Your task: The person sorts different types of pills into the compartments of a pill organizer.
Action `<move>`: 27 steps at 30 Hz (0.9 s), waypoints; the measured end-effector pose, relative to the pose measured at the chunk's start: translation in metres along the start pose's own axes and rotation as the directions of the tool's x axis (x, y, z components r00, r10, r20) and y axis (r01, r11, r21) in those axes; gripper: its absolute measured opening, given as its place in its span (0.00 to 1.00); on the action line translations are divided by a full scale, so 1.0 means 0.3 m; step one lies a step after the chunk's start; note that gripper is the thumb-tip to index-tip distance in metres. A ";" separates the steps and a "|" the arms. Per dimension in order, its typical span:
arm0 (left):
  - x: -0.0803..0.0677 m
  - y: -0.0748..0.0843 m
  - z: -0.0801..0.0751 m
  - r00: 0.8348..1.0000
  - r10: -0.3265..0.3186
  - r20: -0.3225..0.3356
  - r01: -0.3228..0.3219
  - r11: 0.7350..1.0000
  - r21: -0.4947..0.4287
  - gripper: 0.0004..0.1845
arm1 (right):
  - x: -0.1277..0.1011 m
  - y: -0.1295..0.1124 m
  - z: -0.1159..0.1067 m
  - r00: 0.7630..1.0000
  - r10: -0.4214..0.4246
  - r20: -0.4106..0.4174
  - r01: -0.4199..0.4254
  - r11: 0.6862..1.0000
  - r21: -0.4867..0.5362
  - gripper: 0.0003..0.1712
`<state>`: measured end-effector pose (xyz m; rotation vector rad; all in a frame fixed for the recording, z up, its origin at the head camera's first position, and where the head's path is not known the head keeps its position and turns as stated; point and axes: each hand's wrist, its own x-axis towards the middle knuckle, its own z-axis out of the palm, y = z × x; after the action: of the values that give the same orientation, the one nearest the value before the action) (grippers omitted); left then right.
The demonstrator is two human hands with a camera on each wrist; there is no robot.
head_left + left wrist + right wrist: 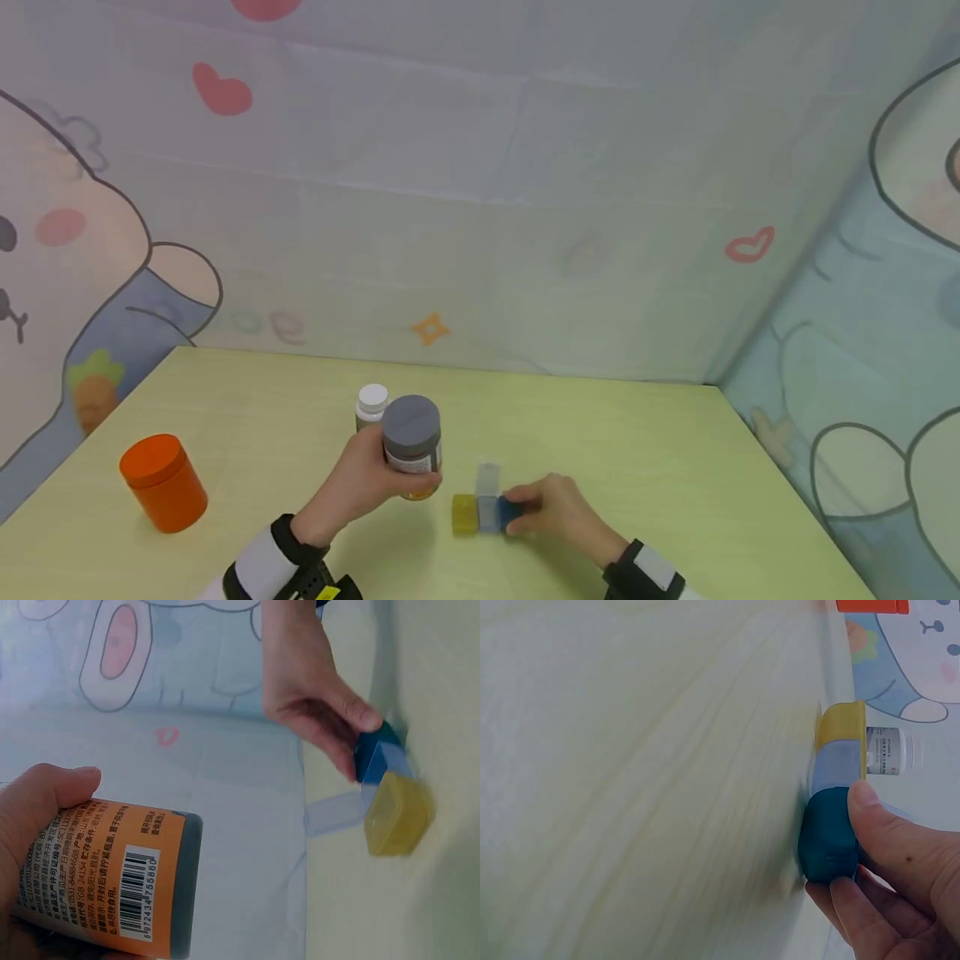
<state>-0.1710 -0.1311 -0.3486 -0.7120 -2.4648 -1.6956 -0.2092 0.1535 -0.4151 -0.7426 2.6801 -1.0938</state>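
Grey-lidded jar (412, 442), gripped in the left hand (367, 479) above the bench (645, 467); to its right, the right hand (558, 512) pinches the blue end (508, 515) of a pillbox (486, 515), clear middle lid (487, 478) raised. A bottle (372, 404) stands beyond the jar, an orange tub (165, 485) at left.

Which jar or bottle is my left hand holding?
The grey-lidded jar, in your left hand; the orange jar and white-capped bottle stand unheld.
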 end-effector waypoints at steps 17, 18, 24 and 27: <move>-0.079 -0.213 0.293 0.913 -0.131 0.386 0.239 0.940 -0.245 0.33 | 0.012 -0.020 0.015 0.999 -0.027 -0.024 0.027 0.999 -0.023 0.19; -0.080 -0.242 0.307 0.903 -0.144 0.405 0.255 0.938 -0.236 0.33 | 0.013 -0.022 0.015 0.999 -0.026 -0.023 0.026 0.999 -0.029 0.20; -0.097 -0.227 0.322 0.877 -0.193 0.441 0.291 0.942 -0.166 0.30 | 0.014 -0.031 0.018 1.000 -0.018 -0.011 0.018 1.000 -0.025 0.23; -0.111 -0.194 0.318 0.874 -0.196 0.444 0.297 0.940 -0.171 0.24 | 0.014 -0.033 0.020 1.000 -0.013 -0.010 0.012 0.999 -0.037 0.23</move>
<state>-0.1458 -0.0731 -0.4465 -0.9041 -2.7674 -2.1568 -0.2070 0.1417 -0.4124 -0.7630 2.7149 -1.0569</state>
